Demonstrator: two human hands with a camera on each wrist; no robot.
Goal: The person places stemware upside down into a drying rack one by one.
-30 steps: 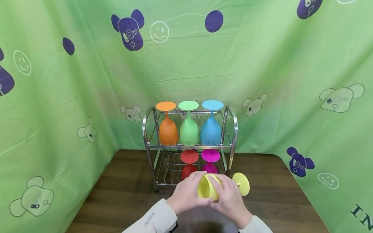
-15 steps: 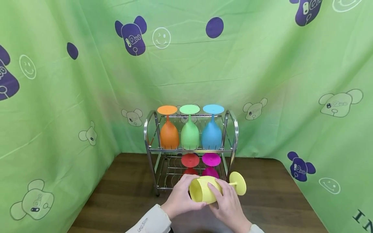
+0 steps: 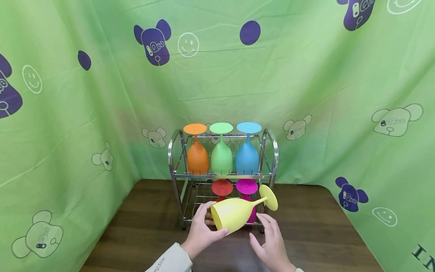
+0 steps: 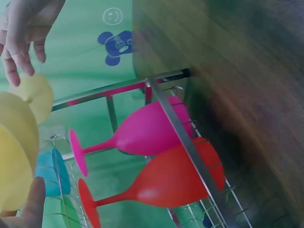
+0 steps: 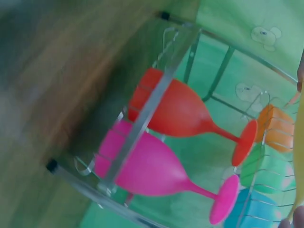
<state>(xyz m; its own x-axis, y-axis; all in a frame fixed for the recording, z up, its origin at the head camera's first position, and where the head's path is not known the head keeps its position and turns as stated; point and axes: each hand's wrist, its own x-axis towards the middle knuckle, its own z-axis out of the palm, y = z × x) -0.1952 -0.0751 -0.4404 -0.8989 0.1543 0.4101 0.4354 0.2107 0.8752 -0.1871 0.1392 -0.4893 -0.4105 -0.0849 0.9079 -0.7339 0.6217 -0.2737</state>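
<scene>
A yellow wine goblet (image 3: 234, 213) is tilted in front of the rack, mouth to the left and foot up to the right. My left hand (image 3: 199, 233) grips its bowl near the rim, thumb below and fingers behind. Beside the stem, my right hand (image 3: 272, 241) has its fingers loosely spread and holds nothing. The left wrist view shows the yellow bowl at the left edge and the right hand above it. Behind the yellow goblet, a red goblet (image 4: 161, 180) and a magenta goblet (image 4: 147, 128) stand upside down on the lower tier, partly hidden in the head view.
The two-tier chrome wire rack (image 3: 224, 176) stands on a brown wooden table (image 3: 312, 226). On its upper tier are upside-down orange (image 3: 198, 156), green (image 3: 221, 158) and blue goblets (image 3: 247, 158). A green printed cloth (image 3: 217, 75) hangs behind and at both sides.
The yellow goblet has moved left and its foot has swung upward. My right hand, which was on the bowl, has let go and moved below the stem; the left keeps its grip.
</scene>
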